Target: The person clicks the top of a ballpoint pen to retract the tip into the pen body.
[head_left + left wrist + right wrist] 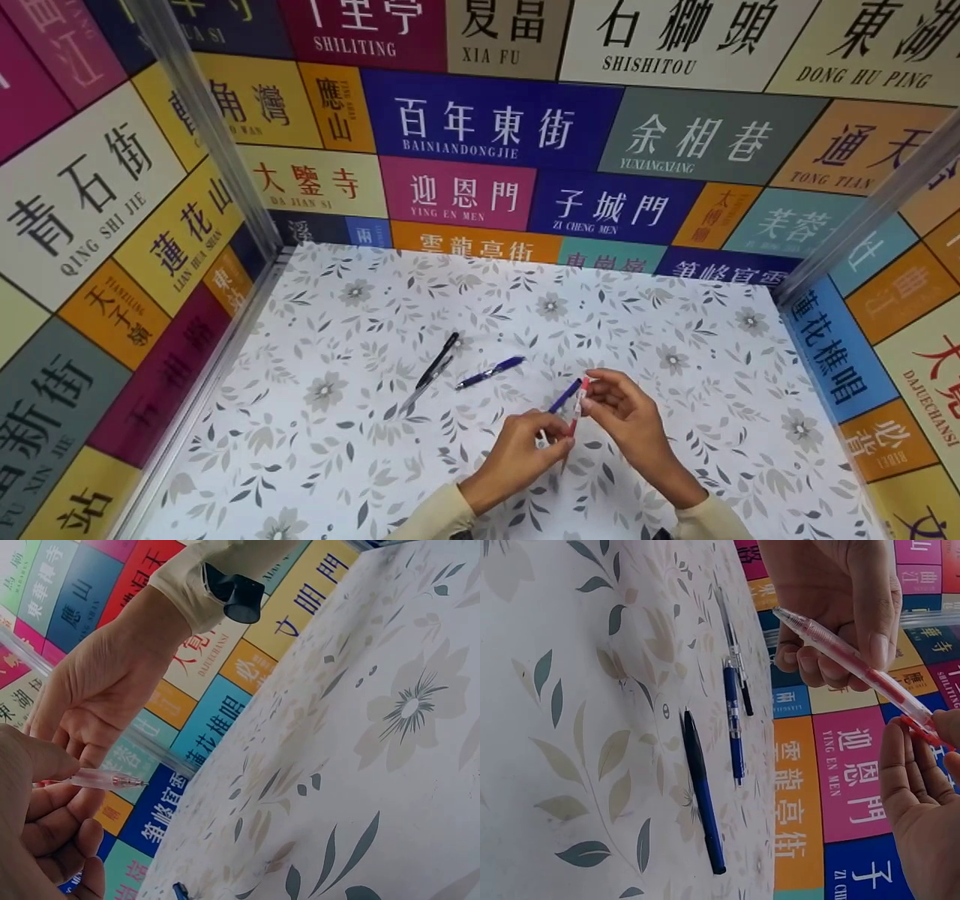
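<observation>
Above the near half of a white counter [420, 487] printed with grey leaves and flowers, a slim red pen with a translucent barrel [836, 654] is held slantwise between two hands. Its tapered, greyish writing tip is exposed; the grip is pinkish and see-through, and the opposite end is solid red with a red clip.

The left hand [529, 450] grips the tip half: thumb laid against the barrel, the other fingers curled beneath, no gap at the hold. The right hand [630, 412] pinches the red end, fingers drawn together upon it. Pale cream sleeves [439, 517] reach to both wrists.

Just beyond the hands lies a blue pen with a dark tip [703, 795]. Farther left rests a blue and white pen [491, 373], with a clear-barrelled pen with a black end [735, 652] near it. These three lie on the counter, well inside its edges.

A broad stretch of printed surface runs from the right hand to the right edge, and another from the clear-barrelled pen to the left edge. Panels of coloured blocks bearing Chinese characters [487, 120] border the left, far and right edges; metal posts [217, 135] stand at the two far corners.
</observation>
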`<state>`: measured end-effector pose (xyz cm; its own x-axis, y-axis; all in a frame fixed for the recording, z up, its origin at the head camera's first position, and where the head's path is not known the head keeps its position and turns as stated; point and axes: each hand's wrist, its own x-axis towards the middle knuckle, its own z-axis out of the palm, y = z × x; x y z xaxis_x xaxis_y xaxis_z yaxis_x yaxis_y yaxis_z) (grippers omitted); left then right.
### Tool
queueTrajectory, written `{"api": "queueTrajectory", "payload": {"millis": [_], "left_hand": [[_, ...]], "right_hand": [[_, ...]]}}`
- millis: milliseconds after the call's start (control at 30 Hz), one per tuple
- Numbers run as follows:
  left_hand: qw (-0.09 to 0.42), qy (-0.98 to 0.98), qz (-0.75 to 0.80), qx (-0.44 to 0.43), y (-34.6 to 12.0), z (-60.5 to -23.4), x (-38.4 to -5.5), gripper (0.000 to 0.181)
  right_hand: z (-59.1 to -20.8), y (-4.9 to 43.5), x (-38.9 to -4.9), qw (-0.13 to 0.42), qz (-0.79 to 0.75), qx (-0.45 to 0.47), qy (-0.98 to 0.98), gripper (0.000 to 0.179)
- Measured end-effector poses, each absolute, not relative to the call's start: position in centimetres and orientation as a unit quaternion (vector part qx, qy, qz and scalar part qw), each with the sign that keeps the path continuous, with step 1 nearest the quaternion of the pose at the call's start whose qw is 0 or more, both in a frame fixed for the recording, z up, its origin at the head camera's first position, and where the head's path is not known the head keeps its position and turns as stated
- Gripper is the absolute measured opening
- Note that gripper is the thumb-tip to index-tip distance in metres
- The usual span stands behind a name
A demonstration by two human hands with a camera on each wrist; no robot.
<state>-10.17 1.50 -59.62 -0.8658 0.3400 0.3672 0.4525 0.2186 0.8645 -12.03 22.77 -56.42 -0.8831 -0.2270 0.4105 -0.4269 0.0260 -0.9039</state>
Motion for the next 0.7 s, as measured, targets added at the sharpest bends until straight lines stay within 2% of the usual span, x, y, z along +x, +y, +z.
{"api": "queueTrajectory", "payload": {"millis": [500,700], "left_hand": [[0.02,-0.763,-0.602,-0.233,1.42,-59.65,-9.92,0.005],[-0.008,-0.746,-0.635,-0.202,1.46,-59.79,-9.84,0.005]], "right_hand": [[-56.3,22.49,-12.14,0.071,0.637,0.259,-0.723,0.045],[-56.27,22.45,-12.11,0.059,0.628,0.272,-0.726,0.05]]}}
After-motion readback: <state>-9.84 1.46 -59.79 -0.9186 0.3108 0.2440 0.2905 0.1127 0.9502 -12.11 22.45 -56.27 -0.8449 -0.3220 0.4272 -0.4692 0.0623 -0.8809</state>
